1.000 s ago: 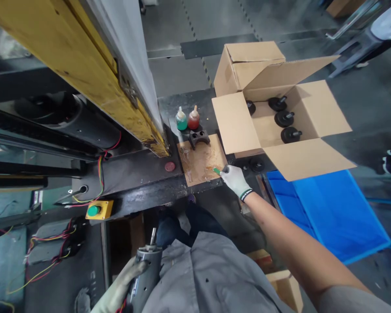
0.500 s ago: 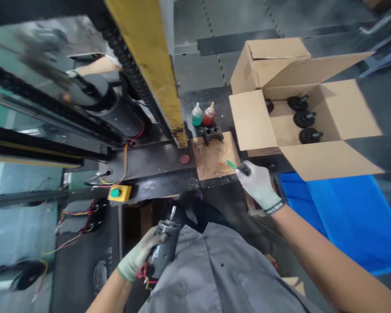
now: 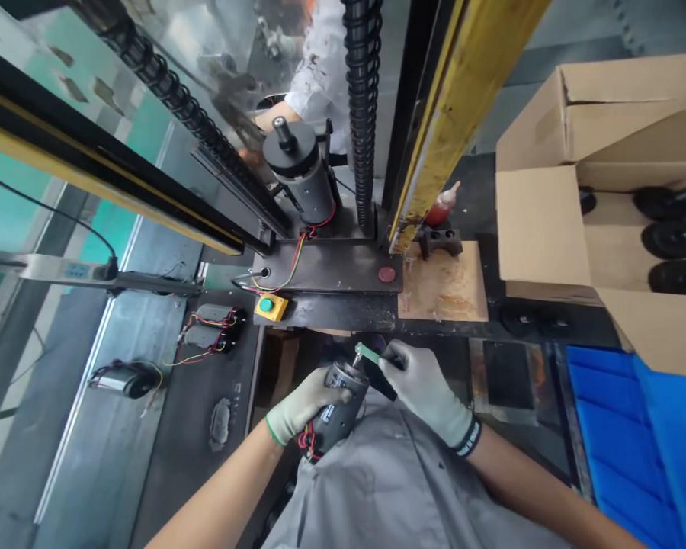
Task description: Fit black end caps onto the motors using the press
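My gloved left hand (image 3: 314,400) is wrapped round a grey cylindrical electric motor (image 3: 340,412), held tilted against my front with its shaft upward. Red wires hang from the motor's lower end. In my gloved right hand (image 3: 420,385) is a small green-tipped tool (image 3: 368,353) with a dark handle, mostly hidden by the fingers. Its tip meets or nearly meets the motor's shaft (image 3: 357,360); I cannot tell which. Ahead, another motor (image 3: 309,179) with a black flywheel on top stands upright in a press.
Yellow press posts (image 3: 457,99) rise ahead. A yellow box with a green button (image 3: 267,305) sits at the bench edge. Brownish board (image 3: 443,293), red bottle (image 3: 443,204) and a carton of flywheels (image 3: 543,221) are rightward. Several motors (image 3: 211,326) lie left. Another person's sleeve (image 3: 320,76) shows behind.
My right hand has moved from above the board to the shaft of the held motor, bringing the green-tipped tool. My view has turned left, and the motor is raised slightly.
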The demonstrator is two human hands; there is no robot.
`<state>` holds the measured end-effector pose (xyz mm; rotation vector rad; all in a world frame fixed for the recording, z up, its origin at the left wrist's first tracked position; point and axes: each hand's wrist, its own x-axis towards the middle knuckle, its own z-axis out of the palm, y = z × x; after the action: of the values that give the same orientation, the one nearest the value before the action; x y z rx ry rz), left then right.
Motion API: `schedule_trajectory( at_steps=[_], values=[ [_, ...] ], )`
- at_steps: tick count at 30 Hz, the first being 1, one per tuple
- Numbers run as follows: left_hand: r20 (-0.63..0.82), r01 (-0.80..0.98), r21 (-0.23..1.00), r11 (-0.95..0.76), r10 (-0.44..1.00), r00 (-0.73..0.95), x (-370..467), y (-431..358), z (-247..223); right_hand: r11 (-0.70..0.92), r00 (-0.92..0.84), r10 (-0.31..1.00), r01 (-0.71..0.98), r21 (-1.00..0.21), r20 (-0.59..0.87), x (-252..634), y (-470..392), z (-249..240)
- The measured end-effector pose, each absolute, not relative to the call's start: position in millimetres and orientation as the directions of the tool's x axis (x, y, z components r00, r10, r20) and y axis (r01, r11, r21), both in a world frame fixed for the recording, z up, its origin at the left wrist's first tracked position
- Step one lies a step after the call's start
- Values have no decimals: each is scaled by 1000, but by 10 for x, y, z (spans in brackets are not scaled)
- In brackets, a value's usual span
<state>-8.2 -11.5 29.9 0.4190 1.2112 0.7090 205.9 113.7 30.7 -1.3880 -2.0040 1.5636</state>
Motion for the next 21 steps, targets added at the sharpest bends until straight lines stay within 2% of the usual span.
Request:
schedule_trajectory(
  at_steps=[2, 5, 9, 12, 17, 21],
  values=[
    [-703, -274, 638, 719, 690, 173, -85, -129, 303, -27, -500, 781, 569, -822, -373, 2161, 1171, 269],
    [-702, -314, 629, 711, 693, 163, -91, -154, 286, -114, -398, 815, 602, -790, -421, 2369, 1281, 237],
    [-700, -369, 621, 691, 701, 135, -99, -184, 288, -195, -241, 893, 552, -810, -379, 2648, 1498, 166],
    [-704, -375, 622, 688, 700, 117, -112, -192, 321, -164, -204, 921, 569, -806, -332, 2860, 1709, 17],
    [-713, -360, 627, 691, 695, 94, -151, -221, 355, -126, -27, 976, 735, -666, -215, 3341, 2315, -644],
    [-719, -355, 638, 683, 693, 41, -155, -317, 404, -174, 39, 969, 813, -555, -246, 3629, 2816, -1299]
  ],
)
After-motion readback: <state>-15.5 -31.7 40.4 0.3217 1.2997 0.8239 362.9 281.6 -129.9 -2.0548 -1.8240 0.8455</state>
